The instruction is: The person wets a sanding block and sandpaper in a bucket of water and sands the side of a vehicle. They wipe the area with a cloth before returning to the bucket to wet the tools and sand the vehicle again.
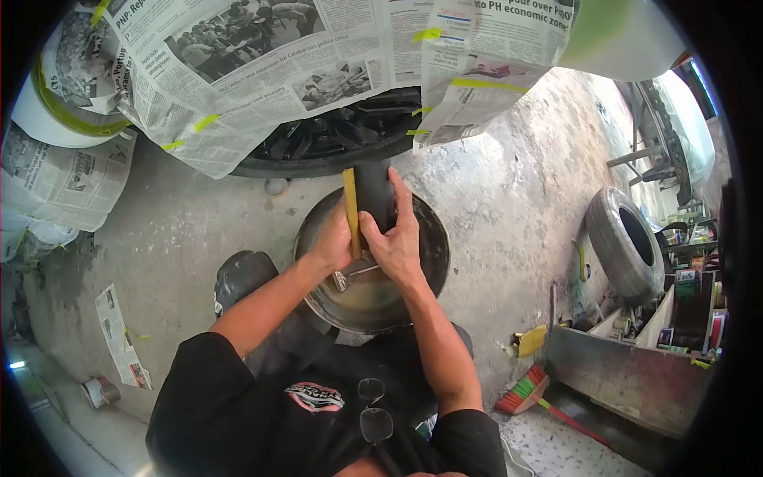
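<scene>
Above a round dark basin [373,314] with cloudy water, both hands hold things close together. My left hand [335,238] is closed around a narrow yellow-brown strip or block [351,208], held upright. My right hand [395,242] grips a dark flat sheet or pad [375,191] beside it, thumb on its near face and fingers along its right edge. The strip and the dark piece touch or nearly touch. A small metal-looking tool [342,281] shows in the basin just below the hands; its far end is partly hidden.
Newspaper [262,87] taped over a vehicle hangs ahead, above a dark wheel [342,135]. A loose tire [625,245] stands at the right, near a metal bin [620,370] and a broom [523,391]. A can [101,392] lies at the lower left.
</scene>
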`<state>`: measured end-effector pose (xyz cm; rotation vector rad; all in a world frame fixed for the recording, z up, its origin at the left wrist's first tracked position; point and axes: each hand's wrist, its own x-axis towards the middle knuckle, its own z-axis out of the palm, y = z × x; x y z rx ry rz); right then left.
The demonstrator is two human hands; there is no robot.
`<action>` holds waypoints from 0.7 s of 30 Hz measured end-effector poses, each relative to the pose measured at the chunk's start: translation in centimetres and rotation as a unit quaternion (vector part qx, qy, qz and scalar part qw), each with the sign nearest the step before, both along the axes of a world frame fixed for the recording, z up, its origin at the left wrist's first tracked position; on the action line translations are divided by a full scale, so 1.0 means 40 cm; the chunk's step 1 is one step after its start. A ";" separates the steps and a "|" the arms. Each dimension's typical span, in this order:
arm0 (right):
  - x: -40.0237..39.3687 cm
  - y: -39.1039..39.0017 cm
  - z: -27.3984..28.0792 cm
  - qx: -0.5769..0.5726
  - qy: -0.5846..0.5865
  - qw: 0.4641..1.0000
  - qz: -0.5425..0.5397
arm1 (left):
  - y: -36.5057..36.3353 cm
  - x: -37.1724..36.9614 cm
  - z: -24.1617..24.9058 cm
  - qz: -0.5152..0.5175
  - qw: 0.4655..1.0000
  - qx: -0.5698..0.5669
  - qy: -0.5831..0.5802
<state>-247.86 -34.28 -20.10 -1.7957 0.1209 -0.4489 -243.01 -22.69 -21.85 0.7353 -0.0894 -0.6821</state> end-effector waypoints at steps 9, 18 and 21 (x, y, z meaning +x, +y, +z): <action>-0.027 0.018 0.005 0.003 0.008 1.000 -0.017 | 0.014 0.008 -0.025 0.001 0.996 -0.010 0.084; -0.019 0.008 -0.038 -0.098 -0.006 0.994 -0.043 | -0.009 0.013 -0.052 0.047 0.989 0.115 -0.077; -0.018 -0.009 -0.039 0.030 0.053 0.998 -0.014 | -0.028 0.048 -0.050 0.002 0.981 0.162 -0.110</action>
